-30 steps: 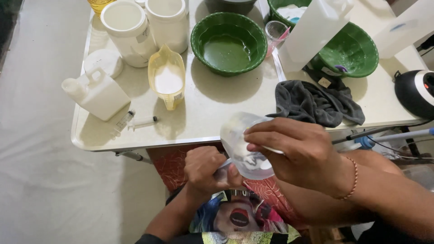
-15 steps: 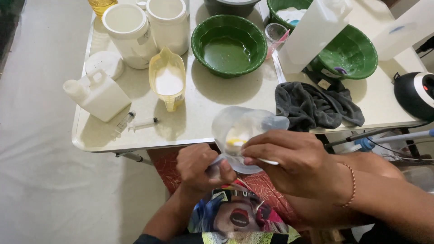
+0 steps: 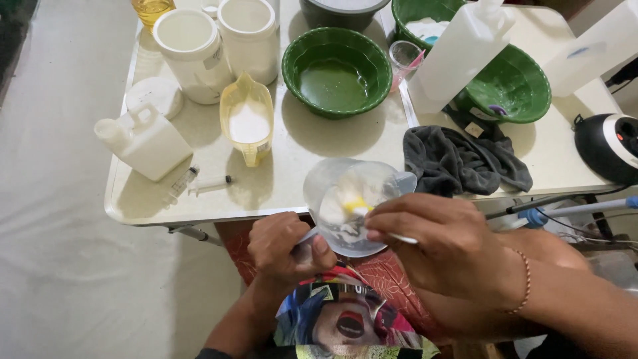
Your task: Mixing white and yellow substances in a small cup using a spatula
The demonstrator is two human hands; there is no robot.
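Clear plastic jug [image 3: 349, 199] was tilted above the person's lap, just in front of the desk [image 3: 292, 179] edge. Left hand [image 3: 286, 247] had its grip pressed around the jug's handle. Right hand [image 3: 442, 246] pinched a thin white stick [image 3: 399, 237] whose yellow end was inside the jug. On the desk behind lay a grey cloth [image 3: 458, 159], a yellow measuring jug [image 3: 247, 119] with white powder, a green bowl [image 3: 337, 63], two syringes [image 3: 199, 185] and a white square bottle [image 3: 146, 136].
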